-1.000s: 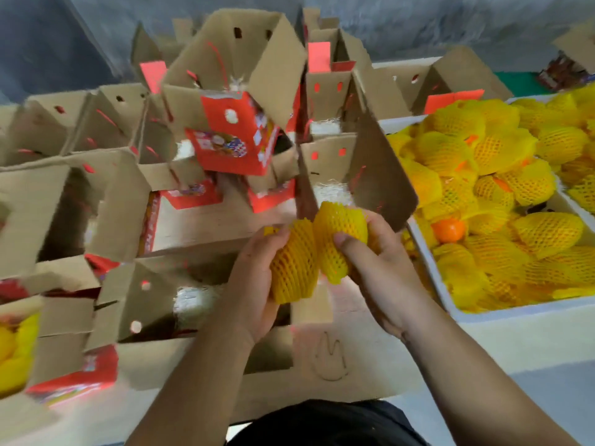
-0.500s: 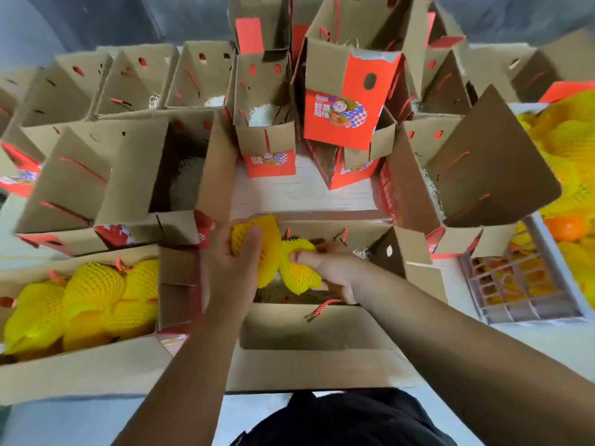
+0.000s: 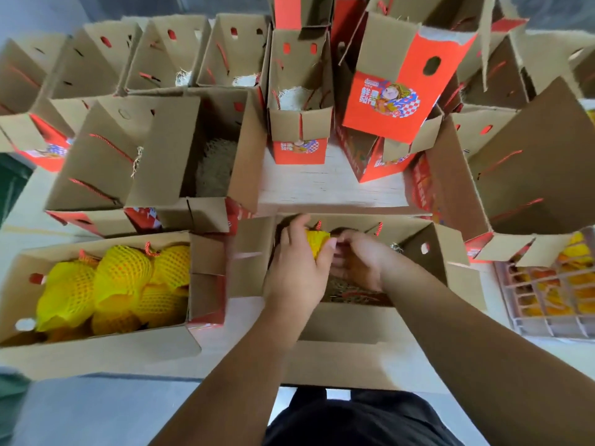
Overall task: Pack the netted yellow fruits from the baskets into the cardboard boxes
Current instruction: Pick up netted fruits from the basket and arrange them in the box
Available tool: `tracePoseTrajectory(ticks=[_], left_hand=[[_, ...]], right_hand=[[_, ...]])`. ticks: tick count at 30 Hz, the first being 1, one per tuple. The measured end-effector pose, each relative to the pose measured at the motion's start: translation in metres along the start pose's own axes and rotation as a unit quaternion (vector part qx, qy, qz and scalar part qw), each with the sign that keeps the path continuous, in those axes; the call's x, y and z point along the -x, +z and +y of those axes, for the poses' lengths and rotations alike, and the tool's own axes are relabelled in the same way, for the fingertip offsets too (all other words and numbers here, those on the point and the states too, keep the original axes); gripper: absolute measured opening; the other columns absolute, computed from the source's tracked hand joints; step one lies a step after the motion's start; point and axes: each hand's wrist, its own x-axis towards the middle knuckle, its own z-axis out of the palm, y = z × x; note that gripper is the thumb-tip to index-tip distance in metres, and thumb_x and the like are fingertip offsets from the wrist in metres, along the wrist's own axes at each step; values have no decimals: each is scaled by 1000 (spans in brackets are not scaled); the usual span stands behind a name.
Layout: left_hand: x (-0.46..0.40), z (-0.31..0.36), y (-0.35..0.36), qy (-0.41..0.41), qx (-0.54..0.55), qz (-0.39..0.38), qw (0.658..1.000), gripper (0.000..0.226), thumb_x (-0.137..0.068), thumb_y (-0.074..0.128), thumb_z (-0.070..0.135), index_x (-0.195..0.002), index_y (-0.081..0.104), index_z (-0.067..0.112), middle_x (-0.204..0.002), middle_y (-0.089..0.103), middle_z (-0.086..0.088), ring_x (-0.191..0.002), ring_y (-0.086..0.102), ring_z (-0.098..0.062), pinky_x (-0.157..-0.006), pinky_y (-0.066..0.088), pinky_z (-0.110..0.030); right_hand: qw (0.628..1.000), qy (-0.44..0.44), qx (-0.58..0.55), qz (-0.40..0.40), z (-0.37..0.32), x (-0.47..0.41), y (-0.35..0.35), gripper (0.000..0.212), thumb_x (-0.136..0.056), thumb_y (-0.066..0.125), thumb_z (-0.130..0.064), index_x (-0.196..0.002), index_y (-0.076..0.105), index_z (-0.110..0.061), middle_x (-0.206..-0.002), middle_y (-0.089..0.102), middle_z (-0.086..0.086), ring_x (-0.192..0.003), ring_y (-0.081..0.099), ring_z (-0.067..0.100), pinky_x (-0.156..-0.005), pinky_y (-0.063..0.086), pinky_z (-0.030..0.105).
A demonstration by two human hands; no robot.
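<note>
**Both hands down in the open centre box, one netted fruit in grip**

Left hand (image 3: 297, 272): inside the open brown cardboard box (image 3: 450, 252) directly in front of the person; fingers and thumb curled round a yellow fruit in foam netting (image 3: 317, 244), held near the box's far wall. Only the fruit's top shows between the fingers.

Right hand (image 3: 360, 262): also inside the same box, just beside the left hand, fingertips meeting it near the fruit. Fingers bent downward; whether they grip anything cannot be told, as the hand is blurred and its underside hidden.

Box floor: straw-like shredded padding (image 3: 347, 292) visible beneath the hands. Red cord handles at the far wall.

To the left, just beside: second brown cardboard box (image 3: 96, 352) holding several netted yellow fruits (image 3: 122, 278).

Beyond: rows of open brown cardboard boxes with red printed outsides (image 3: 386, 101), some with pale shredded padding inside, flaps upright.

Far right edge: pale plastic slatted basket (image 3: 547, 320), yellow and orange fruit visible through its side, partly covered by a box flap.
</note>
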Motion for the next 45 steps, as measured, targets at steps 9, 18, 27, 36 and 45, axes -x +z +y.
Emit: tracePoseTrajectory(ticks=[9, 18, 27, 36, 45], left_hand=[[-32, -3, 4, -310, 449, -210, 811, 96, -84, 22, 89, -148, 51, 23, -144, 61, -7, -134, 57, -30, -119, 37, -52], [-39, 1, 21, -395, 356, -258, 807, 57, -110, 34, 51, -152, 46, 14, -152, 50, -14, -137, 49, -38, -116, 38, -50], [-35, -4, 29, -338, 233, -284, 867, 40, -109, 46, 33, -147, 54, 20, -154, 51, -3, -138, 50, -30, -119, 37, -44], [-9, 48, 28, -55, 252, -222, 940, 16, -103, 57, 21, -105, 70, 30, -108, 71, 11, -97, 63, 1, -88, 45, -13], [23, 179, 96, 57, 316, -208, 924, 14, -91, 57, 24, -88, 62, 37, -88, 69, 16, -88, 65, -3, -78, 47, -17]], right_hand=[[990, -124, 66, -15, 11, 33, -24, 32, -97, 67, -13, -128, 63, -7, -116, 74, 16, -105, 71, 25, -92, 57, 36], [954, -47, 239, 175, 18, 1, -37, 35, -93, 70, -10, -127, 63, -3, -79, 62, -1, -65, 61, 11, -56, 54, 15], [833, -2, 525, 177, 16, -18, -23, 54, -95, 59, -14, -143, 38, -5, -138, 55, 19, -125, 57, 34, -89, 46, 32], [833, -250, 468, 154, 11, 72, -49, 35, -97, 54, -13, -131, 55, -24, -113, 70, 6, -99, 67, 24, -76, 47, 29], [814, -419, 314, 251, -2, 157, -149, 37, -90, 59, -1, -118, 64, -25, -106, 72, -11, -98, 66, 3, -81, 51, 17]])
